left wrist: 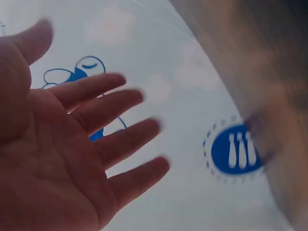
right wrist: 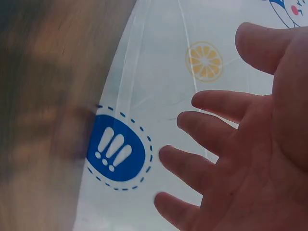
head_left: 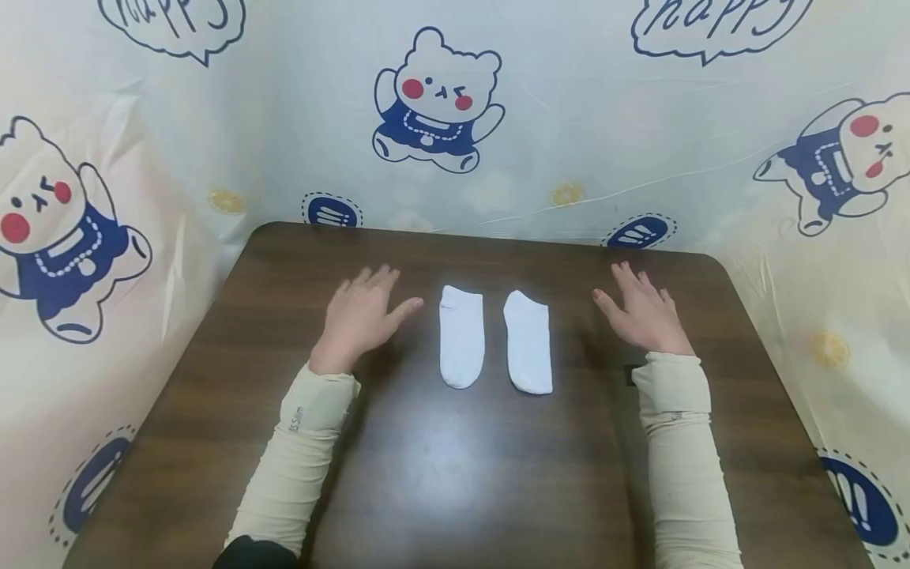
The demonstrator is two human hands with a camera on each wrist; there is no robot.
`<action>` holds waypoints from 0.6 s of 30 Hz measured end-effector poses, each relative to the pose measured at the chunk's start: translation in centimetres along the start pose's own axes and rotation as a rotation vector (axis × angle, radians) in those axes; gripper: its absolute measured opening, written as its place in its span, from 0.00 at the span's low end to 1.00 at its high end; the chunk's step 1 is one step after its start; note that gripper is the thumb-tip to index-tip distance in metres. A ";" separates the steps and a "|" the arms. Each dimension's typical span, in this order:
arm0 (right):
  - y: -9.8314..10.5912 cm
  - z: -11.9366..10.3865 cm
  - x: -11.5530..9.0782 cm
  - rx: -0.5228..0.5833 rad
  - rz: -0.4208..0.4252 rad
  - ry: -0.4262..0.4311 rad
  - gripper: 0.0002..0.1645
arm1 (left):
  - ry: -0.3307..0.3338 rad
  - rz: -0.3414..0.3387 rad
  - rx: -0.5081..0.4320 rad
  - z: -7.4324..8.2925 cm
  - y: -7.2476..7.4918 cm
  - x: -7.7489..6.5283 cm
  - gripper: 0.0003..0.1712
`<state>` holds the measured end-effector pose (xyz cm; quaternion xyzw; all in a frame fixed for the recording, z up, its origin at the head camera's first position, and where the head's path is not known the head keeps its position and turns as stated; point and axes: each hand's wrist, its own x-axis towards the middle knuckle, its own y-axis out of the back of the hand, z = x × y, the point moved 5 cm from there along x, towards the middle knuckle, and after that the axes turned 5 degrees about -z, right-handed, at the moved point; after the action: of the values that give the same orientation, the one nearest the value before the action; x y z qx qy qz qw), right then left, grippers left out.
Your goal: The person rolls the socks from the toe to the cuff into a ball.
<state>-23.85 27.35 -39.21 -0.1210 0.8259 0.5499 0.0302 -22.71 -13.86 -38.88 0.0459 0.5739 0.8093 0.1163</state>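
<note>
Two white ankle socks lie flat side by side on the brown table: a left sock and a right sock, with a narrow gap between them. To the left of the socks is my left hand, palm down with fingers spread, apart from the fabric. My right hand is to the right of the pair, its fingers likewise spread and holding nothing. Both wrist views show a bare palm, the left hand and the right hand, with no sock in sight.
A pale curtain printed with cartoon bears surrounds the table's back and sides. The table's far edge runs just beyond the fingertips. A small dark object shows beside the right cuff; its kind is unclear.
</note>
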 end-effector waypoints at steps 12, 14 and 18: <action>-2.1 -0.1 1.2 0.218 0.010 0.030 0.42 | 0.066 -0.102 -0.373 3.0 -2.7 -0.6 0.22; -2.4 -0.2 1.6 0.247 0.011 0.027 0.40 | 0.058 -0.128 -0.400 3.8 -3.3 -0.5 0.20; -2.9 -0.8 2.4 0.300 0.035 0.034 0.35 | 0.019 -0.182 -0.434 5.4 -4.5 -0.2 0.17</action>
<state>-25.43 25.20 -41.91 -0.1101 0.9011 0.4186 0.0243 -20.81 -7.55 -41.30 -0.0398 0.3891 0.9004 0.1904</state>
